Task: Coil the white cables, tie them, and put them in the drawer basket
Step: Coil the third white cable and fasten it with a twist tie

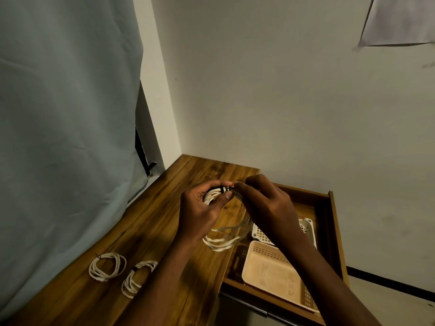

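Dim, warm light; wide-angle bending at edges, slight motion blur.

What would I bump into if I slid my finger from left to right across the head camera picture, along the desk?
First coiled cable → second coiled cable → left hand gripping the cable being tied → right hand pinching the black tie → peach basket in the open drawer.
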